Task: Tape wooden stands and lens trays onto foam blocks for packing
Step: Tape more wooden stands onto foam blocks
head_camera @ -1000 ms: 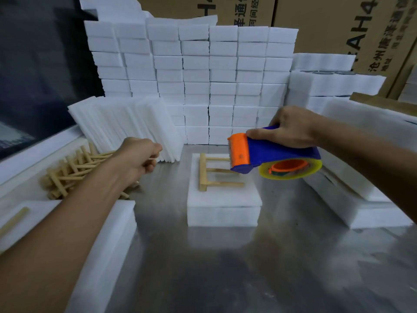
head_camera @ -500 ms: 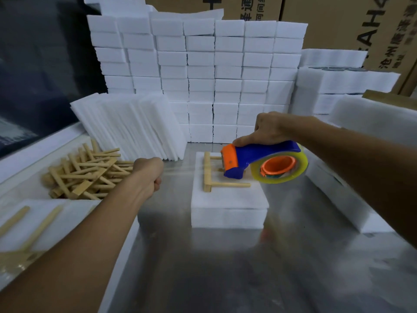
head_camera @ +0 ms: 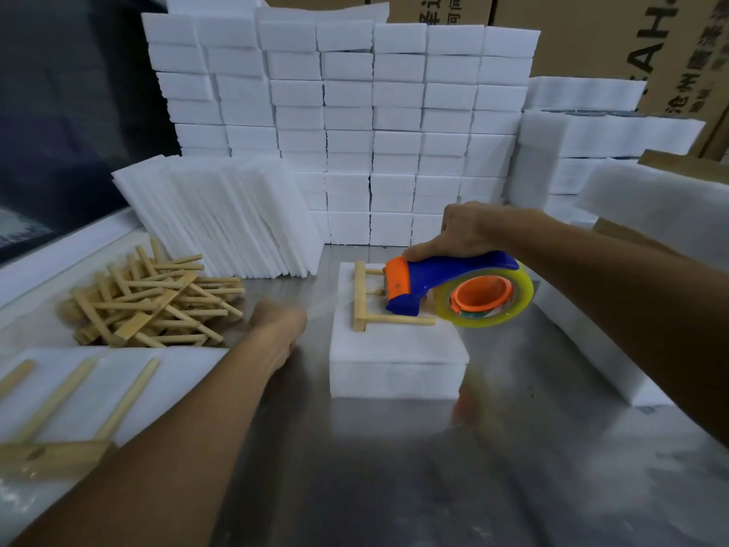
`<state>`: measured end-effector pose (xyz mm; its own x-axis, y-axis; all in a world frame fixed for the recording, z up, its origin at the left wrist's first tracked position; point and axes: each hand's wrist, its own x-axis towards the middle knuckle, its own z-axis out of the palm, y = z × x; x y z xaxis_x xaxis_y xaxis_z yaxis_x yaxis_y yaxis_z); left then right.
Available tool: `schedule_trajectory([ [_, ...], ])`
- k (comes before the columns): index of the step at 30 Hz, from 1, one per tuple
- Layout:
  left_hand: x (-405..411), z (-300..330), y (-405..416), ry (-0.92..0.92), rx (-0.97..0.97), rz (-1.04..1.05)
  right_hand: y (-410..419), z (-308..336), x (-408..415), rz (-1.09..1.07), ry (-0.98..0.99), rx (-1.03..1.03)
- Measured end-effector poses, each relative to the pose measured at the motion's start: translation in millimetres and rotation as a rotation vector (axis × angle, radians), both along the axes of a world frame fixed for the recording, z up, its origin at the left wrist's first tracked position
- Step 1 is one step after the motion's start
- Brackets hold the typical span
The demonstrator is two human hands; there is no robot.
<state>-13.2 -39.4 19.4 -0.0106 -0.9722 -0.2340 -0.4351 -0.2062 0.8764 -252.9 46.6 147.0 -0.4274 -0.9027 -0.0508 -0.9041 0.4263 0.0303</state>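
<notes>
While right hand [head_camera: 467,230] grips dispenser [head_camera: 445,282], stand [head_camera: 361,298] tops foam [head_camera: 394,361].

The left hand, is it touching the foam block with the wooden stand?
Apart. The head view shows bare metal table between the left hand and the foam block.

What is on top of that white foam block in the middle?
A wooden stand lies flat on the foam block. The right hand holds a tape dispenser over it, hiding part of the stand's rods.

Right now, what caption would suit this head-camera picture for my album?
Right hand lowers a tape dispenser onto a wooden stand lying on a foam block.
</notes>
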Motion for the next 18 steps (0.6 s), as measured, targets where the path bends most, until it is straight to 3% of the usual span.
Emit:
schedule_trajectory([
  [8, -15.4, -4.0, 16.0, -0.398, -0.181, -0.085, 1.3, -2.8, -0.9, -0.005, -0.028, 0.002],
  [18, -8.0, -1.1, 19.1, -0.408, -0.249, -0.24, 0.8, -6.3, -2.1, -0.011, -0.048, -0.02],
])
